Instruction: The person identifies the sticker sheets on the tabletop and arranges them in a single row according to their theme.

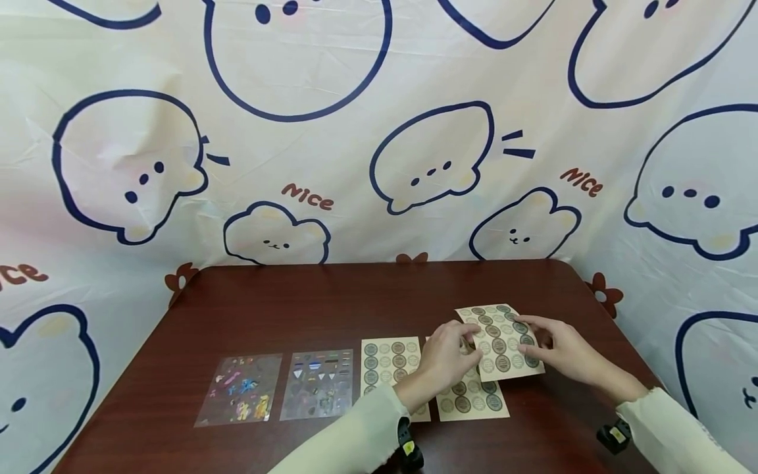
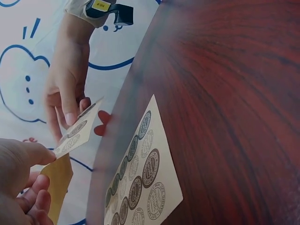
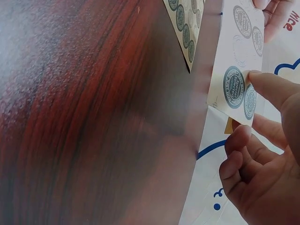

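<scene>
Both hands hold up a cream sticker sheet (image 1: 502,339) printed with rows of round, seal-like stickers. At its left edge, my left hand (image 1: 443,355) pinches it between thumb and fingers. My right hand (image 1: 565,349) grips the opposite edge; in the right wrist view its thumb presses the face of the sheet (image 3: 239,70), with the other fingers behind. Below the raised sheet, a matching sticker sheet (image 1: 472,403) lies on the table, partly covered. Another matching sheet (image 1: 387,355) lies to its left, overlapped by my left hand and forearm.
Two transparent sticker sheets lie farther left: one with small mixed shapes (image 1: 320,382), the other with colourful figures (image 1: 239,390). The dark reddish-brown table (image 1: 331,296) meets a cartoon-printed cloth (image 1: 355,230) at its back and sides.
</scene>
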`<state>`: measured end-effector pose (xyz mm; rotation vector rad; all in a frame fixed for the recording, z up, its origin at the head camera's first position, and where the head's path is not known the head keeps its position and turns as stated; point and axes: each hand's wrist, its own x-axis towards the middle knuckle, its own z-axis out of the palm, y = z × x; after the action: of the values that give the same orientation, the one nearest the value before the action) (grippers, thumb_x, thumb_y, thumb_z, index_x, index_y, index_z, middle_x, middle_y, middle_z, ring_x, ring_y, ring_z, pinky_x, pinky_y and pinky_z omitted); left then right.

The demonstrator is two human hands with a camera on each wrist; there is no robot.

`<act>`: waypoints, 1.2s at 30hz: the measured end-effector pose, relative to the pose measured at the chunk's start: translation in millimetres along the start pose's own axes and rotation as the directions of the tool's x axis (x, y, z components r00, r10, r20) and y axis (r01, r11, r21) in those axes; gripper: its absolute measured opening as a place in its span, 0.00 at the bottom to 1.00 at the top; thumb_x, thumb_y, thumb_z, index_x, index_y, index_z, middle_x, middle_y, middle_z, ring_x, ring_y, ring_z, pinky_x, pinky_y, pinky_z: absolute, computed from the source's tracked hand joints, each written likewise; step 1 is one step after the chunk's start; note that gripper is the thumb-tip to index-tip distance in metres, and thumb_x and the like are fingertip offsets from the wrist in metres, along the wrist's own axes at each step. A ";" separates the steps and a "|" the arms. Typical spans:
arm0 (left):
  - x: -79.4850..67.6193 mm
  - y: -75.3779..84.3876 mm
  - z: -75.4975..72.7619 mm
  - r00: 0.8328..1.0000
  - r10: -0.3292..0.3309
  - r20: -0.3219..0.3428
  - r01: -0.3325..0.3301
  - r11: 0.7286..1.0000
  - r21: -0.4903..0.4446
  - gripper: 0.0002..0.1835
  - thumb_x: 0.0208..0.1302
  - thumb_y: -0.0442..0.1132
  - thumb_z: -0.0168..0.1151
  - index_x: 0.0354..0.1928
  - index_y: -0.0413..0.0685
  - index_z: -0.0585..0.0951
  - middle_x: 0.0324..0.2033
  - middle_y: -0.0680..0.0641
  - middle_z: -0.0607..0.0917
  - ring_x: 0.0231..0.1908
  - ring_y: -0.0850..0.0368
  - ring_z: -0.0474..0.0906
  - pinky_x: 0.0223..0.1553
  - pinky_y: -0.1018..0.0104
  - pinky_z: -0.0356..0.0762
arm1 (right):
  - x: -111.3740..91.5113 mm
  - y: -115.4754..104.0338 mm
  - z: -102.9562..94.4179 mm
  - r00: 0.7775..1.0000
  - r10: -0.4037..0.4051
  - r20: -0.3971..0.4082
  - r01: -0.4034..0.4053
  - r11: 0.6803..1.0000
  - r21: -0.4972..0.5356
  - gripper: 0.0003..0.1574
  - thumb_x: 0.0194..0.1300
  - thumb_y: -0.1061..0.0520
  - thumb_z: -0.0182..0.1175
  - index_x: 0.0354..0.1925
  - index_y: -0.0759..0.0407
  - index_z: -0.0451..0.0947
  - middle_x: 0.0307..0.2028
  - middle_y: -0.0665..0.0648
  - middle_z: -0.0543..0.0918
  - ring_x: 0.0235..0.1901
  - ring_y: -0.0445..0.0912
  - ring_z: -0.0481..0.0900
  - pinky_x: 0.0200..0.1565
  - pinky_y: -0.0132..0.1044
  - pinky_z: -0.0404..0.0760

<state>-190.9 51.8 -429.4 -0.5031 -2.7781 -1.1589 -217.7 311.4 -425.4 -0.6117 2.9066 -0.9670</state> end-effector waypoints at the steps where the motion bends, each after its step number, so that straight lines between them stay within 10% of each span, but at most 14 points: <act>1: -0.2 -0.2 0.4 1.000 -0.001 0.000 0.001 1.000 0.000 0.22 0.59 0.41 0.71 0.57 0.58 0.85 0.38 0.57 0.84 0.36 0.66 0.74 0.33 0.78 0.66 | -0.5 -0.4 -0.4 1.000 -0.001 0.001 0.001 1.000 -0.002 0.36 0.66 0.50 0.69 0.66 0.61 0.73 0.43 0.58 0.84 0.19 0.36 0.68 0.21 0.33 0.71; 36: 6.5 14.3 33.8 0.999 -0.020 0.048 0.016 0.996 0.083 0.22 0.56 0.44 0.74 0.55 0.62 0.85 0.33 0.63 0.80 0.34 0.72 0.69 0.34 0.78 0.64 | -22.6 20.4 -9.5 0.999 0.024 -0.029 -0.025 1.000 -0.014 0.35 0.65 0.50 0.70 0.65 0.63 0.75 0.39 0.56 0.83 0.19 0.35 0.66 0.21 0.33 0.69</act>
<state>-190.8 86.7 -442.4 -0.5053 -2.8634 -1.0438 -205.5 340.2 -432.0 -0.5659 2.9419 -0.9610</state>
